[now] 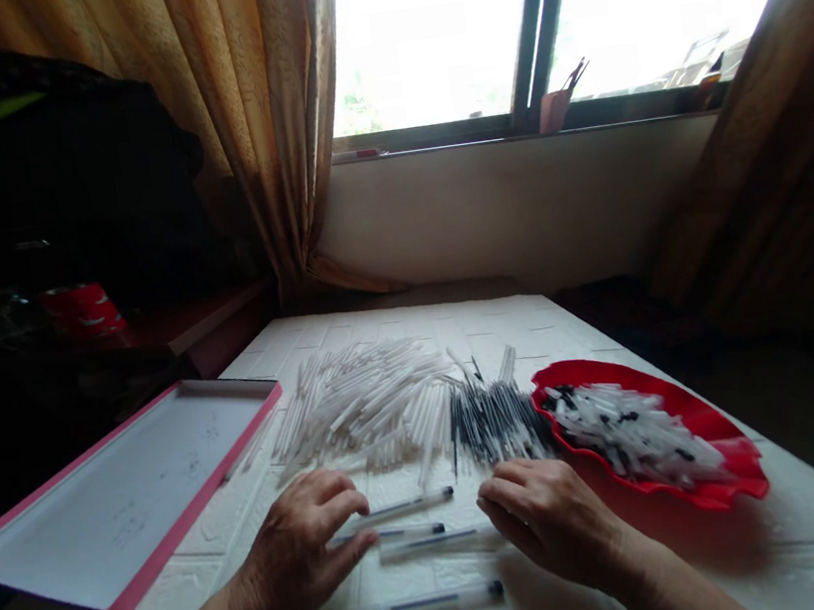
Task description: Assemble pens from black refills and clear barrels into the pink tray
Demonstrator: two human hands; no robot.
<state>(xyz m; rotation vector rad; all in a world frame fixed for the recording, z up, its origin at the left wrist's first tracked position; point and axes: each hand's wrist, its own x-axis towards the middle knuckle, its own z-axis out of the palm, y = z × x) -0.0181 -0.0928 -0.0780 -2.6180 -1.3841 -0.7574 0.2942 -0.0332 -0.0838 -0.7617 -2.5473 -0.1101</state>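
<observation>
Looking down at a table (530, 329) with a white brick-pattern cover. Far edge sits against a cream wall (515, 216). Above that is a bright window (425, 43), with a brown curtain (251, 95) at its left and another (755, 159) at right. Dark bag (35, 164) and red object (82, 310) sit off the table's left side, both in shadow.

Tray (125, 502), white with pink rim, lies at the left edge and overhangs it. No parts on it that I can make out. Big loose pile of clear tubes (360, 401) sits mid-table toward the far edge. Bundle of dark-tipped refills (494, 424) lies right beside it, roughly parallel. Red scalloped dish (573, 373) sits at the right edge, holding clear tubes with black bits (634, 435).

Near edge: four clear pens (396, 511) lie roughly parallel, the lowest (423, 603) apart from the other three. Left hand (300, 549) is open, palm down, fingers extended, tips at the left ends of the upper pens. Contact unclear. Right hand (548, 526) is relaxed, fingers loosely curved, just beside the third pen's right end. Neither hand is gripping anything.
</observation>
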